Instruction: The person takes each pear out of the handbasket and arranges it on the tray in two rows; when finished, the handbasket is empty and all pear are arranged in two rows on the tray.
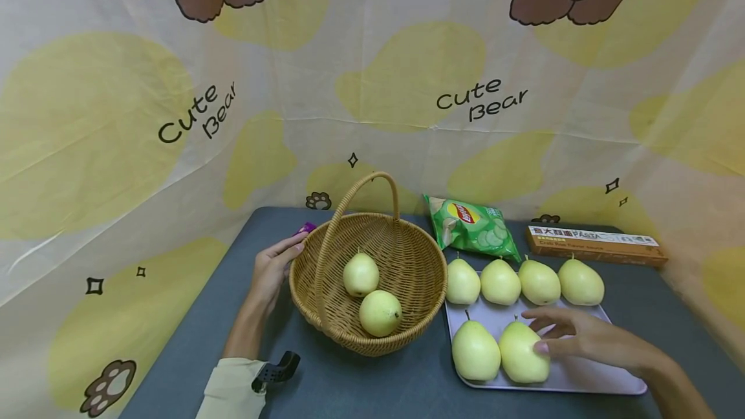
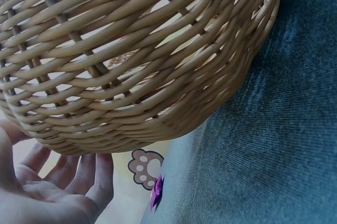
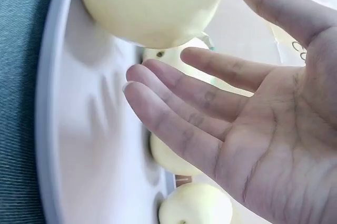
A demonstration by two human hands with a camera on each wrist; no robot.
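Observation:
Two pale green pears (image 1: 361,275) lie in a wicker basket (image 1: 372,345) with a tall arched handle. My left hand (image 1: 270,273) is at the basket's left side; in the left wrist view, that hand's fingers (image 2: 103,179) reach up to the woven edge, nearly straight. Over a lilac tray (image 1: 588,378) on the right, my right hand (image 1: 605,340) is beside the right-hand pear (image 1: 520,357) of the front pair. Its thumb overlaps that pear in the head view. The right wrist view shows the palm open, fingers extended below the large near pear (image 3: 152,8).
Another pear (image 1: 476,351) stands at the tray's front left, and several pears (image 1: 500,282) line its back edge. Behind are a green chip bag (image 1: 474,225) and a brown pasta box (image 1: 596,247). A purple wrapper (image 1: 306,228) lies behind my left hand. A printed cloth (image 1: 372,83) hangs behind the table.

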